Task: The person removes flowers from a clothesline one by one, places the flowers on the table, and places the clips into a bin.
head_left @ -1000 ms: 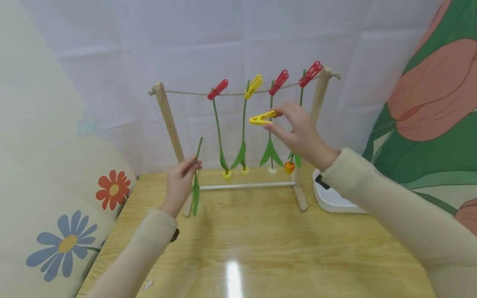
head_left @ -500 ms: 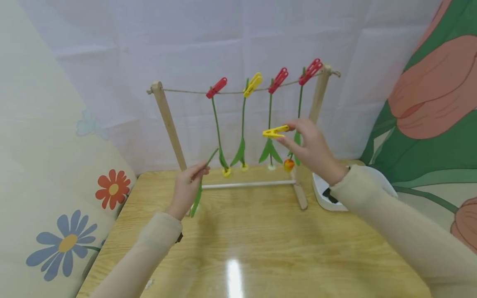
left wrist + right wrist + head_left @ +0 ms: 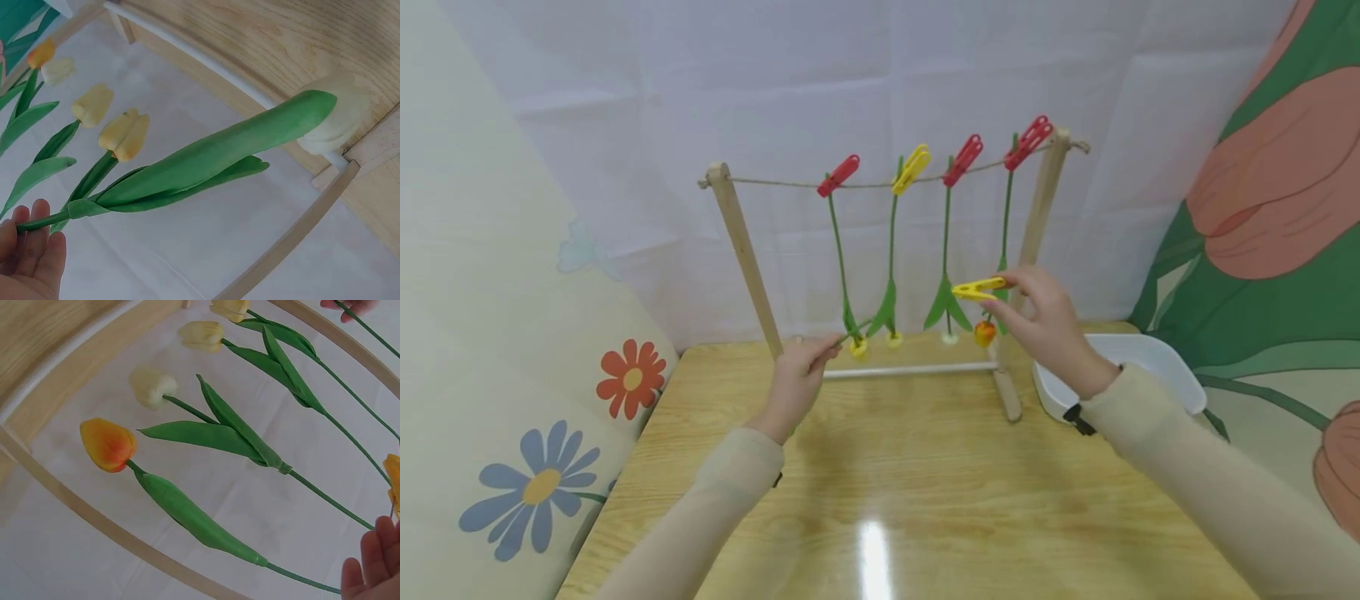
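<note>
My left hand [image 3: 801, 375] pinches the green stem of a white tulip [image 3: 340, 115], whose long leaves and pale bloom fill the left wrist view. In the head view its stem tip points up and right, in front of the leftmost hanging tulip. My right hand [image 3: 1048, 325] pinches a yellow clothespin [image 3: 977, 289] by its handle ends, in front of the hanging tulips on the right. Several tulips hang upside down from a string [image 3: 790, 183], among them an orange one [image 3: 107, 445] and a white one [image 3: 153, 387]. Red clothespins [image 3: 838, 176] and a yellow clothespin [image 3: 912, 170] hold them.
The string runs between two wooden posts [image 3: 745, 250] [image 3: 1043, 200], joined low down by a white rod [image 3: 910, 369]. A white tray [image 3: 1157, 358] stands at the right of the wooden table [image 3: 910, 492]. White cloth [image 3: 775, 83] hangs behind.
My left hand has moved right with the white tulip, and its stem has tipped over toward the right. My right hand has come down and right with the yellow clothespin.
</note>
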Demonstrator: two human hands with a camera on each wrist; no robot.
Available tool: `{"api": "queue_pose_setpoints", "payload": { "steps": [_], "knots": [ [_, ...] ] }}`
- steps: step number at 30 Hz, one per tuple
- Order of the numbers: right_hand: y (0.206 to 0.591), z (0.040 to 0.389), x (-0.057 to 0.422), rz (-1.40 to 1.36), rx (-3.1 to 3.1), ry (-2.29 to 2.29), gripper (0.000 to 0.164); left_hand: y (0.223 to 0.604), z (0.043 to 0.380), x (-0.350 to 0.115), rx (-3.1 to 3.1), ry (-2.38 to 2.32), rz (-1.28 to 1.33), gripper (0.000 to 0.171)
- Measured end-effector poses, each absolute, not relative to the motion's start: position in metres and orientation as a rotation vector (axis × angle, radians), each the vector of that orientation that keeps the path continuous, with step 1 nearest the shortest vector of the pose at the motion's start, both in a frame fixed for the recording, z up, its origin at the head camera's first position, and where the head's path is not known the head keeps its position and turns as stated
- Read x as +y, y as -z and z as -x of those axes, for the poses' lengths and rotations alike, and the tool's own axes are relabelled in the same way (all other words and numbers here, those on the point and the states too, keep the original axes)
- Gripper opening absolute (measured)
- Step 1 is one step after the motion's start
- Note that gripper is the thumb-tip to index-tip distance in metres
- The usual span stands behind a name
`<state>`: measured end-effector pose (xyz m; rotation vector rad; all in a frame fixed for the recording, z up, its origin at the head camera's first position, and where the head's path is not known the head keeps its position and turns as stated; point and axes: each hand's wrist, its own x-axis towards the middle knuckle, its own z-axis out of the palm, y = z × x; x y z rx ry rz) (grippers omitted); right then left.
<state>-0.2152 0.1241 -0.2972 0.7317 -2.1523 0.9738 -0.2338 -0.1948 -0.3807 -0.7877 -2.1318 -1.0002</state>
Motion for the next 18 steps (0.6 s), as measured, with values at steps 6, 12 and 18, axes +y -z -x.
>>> {"api": "queue_pose_setpoints", "payload": {
  "steps": [6, 12, 18],
  "knots": [
    [0.309, 0.211, 0.134, -0.677, -2.151, -1.006, 0.027, 0.384, 0.232, -0.188, -2.234, 0.921, 0.809, 0.026],
    [0.319, 0.206, 0.143, -0.636, -2.155, -1.021, 0.025, 0.386, 0.230, -0.182, -2.366, 0.912, 0.856, 0.028],
    [0.327, 0.202, 0.152, -0.606, -2.148, -1.030, 0.028, 0.391, 0.231, -0.179, -2.346, 0.825, 0.944, 0.027]
  ]
}}
